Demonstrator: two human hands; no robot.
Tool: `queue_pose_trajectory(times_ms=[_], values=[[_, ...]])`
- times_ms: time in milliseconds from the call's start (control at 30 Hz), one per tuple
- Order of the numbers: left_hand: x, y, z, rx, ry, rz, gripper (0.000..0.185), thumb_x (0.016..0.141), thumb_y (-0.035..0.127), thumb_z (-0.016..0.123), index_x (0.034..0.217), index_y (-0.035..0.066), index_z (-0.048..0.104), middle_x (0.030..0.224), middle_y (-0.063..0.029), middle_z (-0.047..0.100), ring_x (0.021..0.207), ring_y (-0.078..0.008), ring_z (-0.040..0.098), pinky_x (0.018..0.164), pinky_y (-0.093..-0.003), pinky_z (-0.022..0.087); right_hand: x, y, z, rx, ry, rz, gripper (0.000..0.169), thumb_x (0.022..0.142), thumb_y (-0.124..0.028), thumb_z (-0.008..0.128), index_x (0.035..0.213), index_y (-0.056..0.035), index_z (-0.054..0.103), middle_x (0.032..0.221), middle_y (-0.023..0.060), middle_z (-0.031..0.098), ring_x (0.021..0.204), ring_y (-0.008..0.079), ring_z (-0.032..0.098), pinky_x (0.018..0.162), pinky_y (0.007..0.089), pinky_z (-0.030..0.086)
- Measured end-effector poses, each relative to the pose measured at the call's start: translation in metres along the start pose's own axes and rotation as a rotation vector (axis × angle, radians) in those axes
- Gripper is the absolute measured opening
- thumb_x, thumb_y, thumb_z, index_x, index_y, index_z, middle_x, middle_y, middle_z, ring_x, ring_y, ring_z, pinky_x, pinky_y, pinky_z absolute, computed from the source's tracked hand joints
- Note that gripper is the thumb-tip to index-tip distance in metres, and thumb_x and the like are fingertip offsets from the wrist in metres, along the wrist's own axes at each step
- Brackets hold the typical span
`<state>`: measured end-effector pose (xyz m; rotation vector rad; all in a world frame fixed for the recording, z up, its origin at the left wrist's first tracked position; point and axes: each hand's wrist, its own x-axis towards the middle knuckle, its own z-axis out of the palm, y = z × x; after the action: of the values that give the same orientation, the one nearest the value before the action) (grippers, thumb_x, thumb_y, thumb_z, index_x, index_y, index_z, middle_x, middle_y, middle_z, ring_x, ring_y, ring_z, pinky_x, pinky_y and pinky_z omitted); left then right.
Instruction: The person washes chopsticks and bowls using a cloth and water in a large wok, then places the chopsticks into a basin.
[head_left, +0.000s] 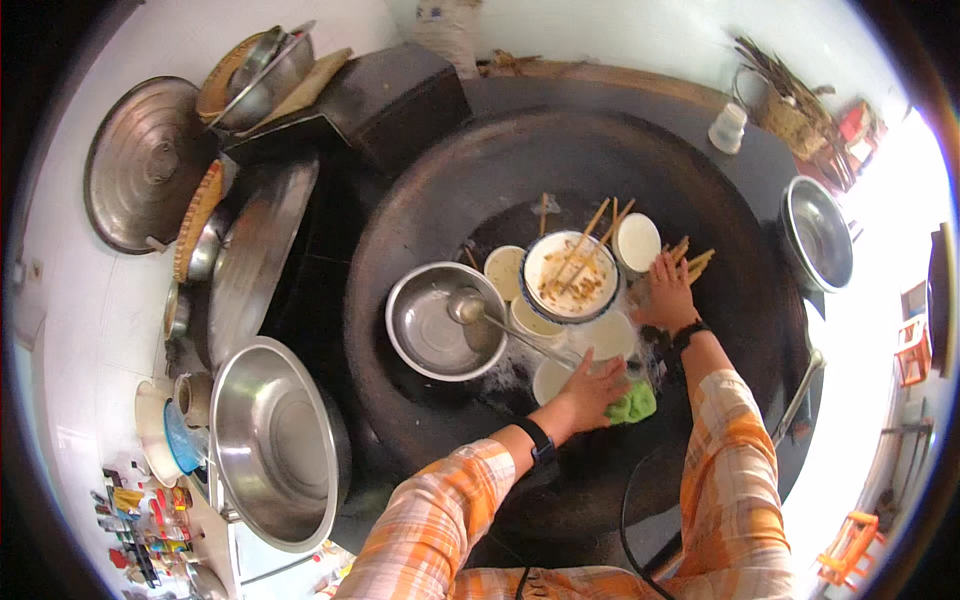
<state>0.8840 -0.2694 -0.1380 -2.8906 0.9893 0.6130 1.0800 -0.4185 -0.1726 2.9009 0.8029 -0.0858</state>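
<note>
My left hand (592, 394) is spread over the near side of a large dark wok (420, 202), its fingers apart. Beneath it are the handle end of a metal ladle (469, 307) and a bright green cloth (634, 403). The ladle's head lies in a steel basin (431, 330). My right hand (670, 296) reaches out flat, fingers apart, beside a white bowl (637, 241) and a bundle of chopsticks (699, 262); whether it touches them is unclear. Between the hands, suds surround a pale bowl (607, 335). A blue-rimmed bowl (566, 274) holds food scraps and chopsticks.
Left of the wok stands a big steel basin (274, 442), with a large metal lid (154, 165) against the wall farther back. Another steel basin (817, 232) sits at the right rim. Stacked white cups (727, 127) stand on the dark ledge behind.
</note>
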Motion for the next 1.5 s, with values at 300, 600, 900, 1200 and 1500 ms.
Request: queue_pose_trajectory(times_ms=[300,600,900,1200,1500], values=[[-0.008,-0.006,0.014,0.222,-0.117,-0.057,0.072,0.079,0.054,0.050,0.137,0.014,0.033,0.146,-0.0031,0.021,0.138,-0.0209,-0.001,0.106,-0.0577,0.006,-0.036,0.002,-0.006,0.079,-0.290,-0.268,0.079,0.061,-0.054,0.070,0.117,-0.0029,0.050,0.116,0.0133,0.049,0.114,0.0297,0.042,0.102,0.0464,0.024],[-0.045,-0.002,-0.006,-0.042,-0.406,-0.146,0.057,0.077,0.046,0.058,0.118,0.007,0.055,0.129,-0.0135,0.046,0.133,-0.0324,0.019,0.106,-0.0498,0.020,-0.079,-0.033,-0.021,0.059,-0.353,-0.090,0.031,0.072,-0.023,0.066,0.099,-0.0095,0.064,0.085,0.0074,0.065,0.079,0.0273,0.063,0.063,0.0391,0.050],[-0.109,-0.017,-0.037,-0.638,-0.019,-0.224,0.050,0.079,0.035,0.060,0.116,0.002,0.053,0.117,-0.0194,0.053,0.115,-0.0345,0.044,0.096,-0.0383,0.037,-0.084,0.069,-0.145,-0.461,-0.236,-0.280,0.012,0.072,-0.015,0.062,0.084,-0.0134,0.065,0.087,0.0067,0.064,0.084,0.0240,0.063,0.067,0.0359,0.051],[-0.147,-0.004,-0.070,-1.096,0.535,-0.566,0.068,0.072,0.029,0.065,0.127,-0.002,0.038,0.122,-0.0250,0.047,0.115,-0.0334,0.047,0.095,-0.0376,0.039,-0.148,-0.075,-0.154,-0.825,-0.073,-0.559,0.017,0.080,-0.024,0.057,0.084,-0.0117,0.068,0.086,0.0051,0.066,0.088,0.0244,0.061,0.086,0.0462,0.037],[-0.180,0.013,-0.036,-0.896,0.329,-0.647,0.108,0.060,0.035,0.077,0.137,-0.004,0.012,0.135,-0.0249,0.030,0.127,-0.0361,0.029,0.104,-0.0391,0.027,-0.144,-0.168,-0.127,-0.558,0.158,-0.638,0.017,0.081,-0.024,0.053,0.088,-0.0195,0.068,0.080,-0.0022,0.062,0.092,0.0205,0.057,0.099,0.0480,0.026]])
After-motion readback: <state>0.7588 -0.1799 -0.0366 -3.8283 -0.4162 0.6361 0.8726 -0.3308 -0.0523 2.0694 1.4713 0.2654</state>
